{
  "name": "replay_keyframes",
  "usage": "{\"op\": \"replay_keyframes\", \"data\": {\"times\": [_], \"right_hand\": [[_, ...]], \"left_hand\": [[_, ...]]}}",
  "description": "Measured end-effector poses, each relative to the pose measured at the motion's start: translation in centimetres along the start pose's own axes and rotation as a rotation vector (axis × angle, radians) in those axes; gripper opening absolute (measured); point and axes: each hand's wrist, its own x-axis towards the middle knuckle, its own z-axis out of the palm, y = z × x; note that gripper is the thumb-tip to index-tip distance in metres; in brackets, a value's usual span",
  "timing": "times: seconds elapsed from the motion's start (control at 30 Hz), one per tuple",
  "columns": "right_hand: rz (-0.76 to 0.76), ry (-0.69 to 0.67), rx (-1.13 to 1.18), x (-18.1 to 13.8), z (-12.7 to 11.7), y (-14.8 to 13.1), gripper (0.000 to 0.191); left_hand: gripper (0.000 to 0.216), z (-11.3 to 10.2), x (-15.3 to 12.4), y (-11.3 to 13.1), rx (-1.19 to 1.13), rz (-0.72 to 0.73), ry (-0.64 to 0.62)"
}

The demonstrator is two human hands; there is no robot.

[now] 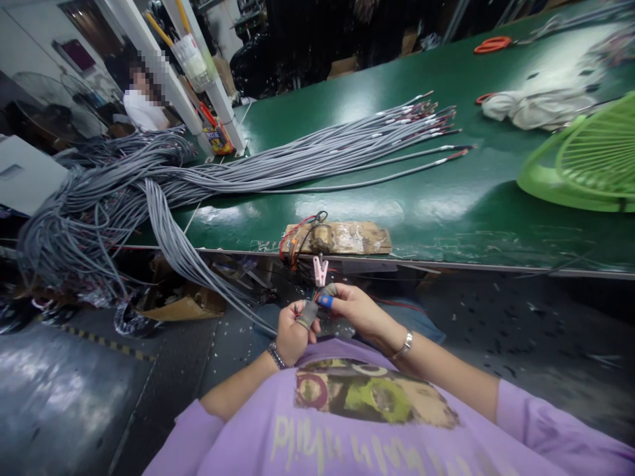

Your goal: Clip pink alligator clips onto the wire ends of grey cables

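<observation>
My left hand (pixel 294 330) is closed, with a grey finger cover on the thumb, around the end of the grey cables (pixel 211 284) that hang down from the bench. Thin coloured wires (pixel 315 295) stick out between the two hands. My right hand (pixel 357 309) pinches these wires; it has a grey cover on one fingertip and a blue band on another. The exact grip is partly hidden by the fingers. Just above the hands, a pink clip (pixel 321 271) stands at the bench edge, in front of a worn wooden block (pixel 360 238) with red and black leads.
A big bundle of grey cables (pixel 278 158) lies across the green bench (pixel 421 218) and spills over its left side. To the right are a green fan (pixel 590 158), a white cloth (pixel 538 108) and orange-handled scissors (pixel 492 44). A cardboard box (pixel 186 304) sits below. Another person (pixel 145 102) is at back left.
</observation>
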Motion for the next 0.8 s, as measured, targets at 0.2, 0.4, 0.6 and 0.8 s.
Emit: {"op": "replay_keyframes", "data": {"times": [0.2,0.4,0.6,0.8], "right_hand": [[-0.021,0.040,-0.019,-0.2,0.2,0.0,0.040],[-0.023,-0.017,-0.006,-0.4,0.1,0.0,0.039],[0.025,0.056,0.247,0.3,-0.7,0.2,0.045],[0.066,-0.090,0.308,1.3,-0.7,-1.0,0.051]], "left_hand": [[0.057,-0.1,0.2,-0.5,-0.031,0.017,0.026],[0.055,0.0,0.4,-0.7,-0.120,-0.043,0.083],[0.051,0.2,0.0,0.8,-0.238,-0.099,0.065],[0.047,0.2,-0.4,2.2,-0.389,-0.175,-0.088]]}}
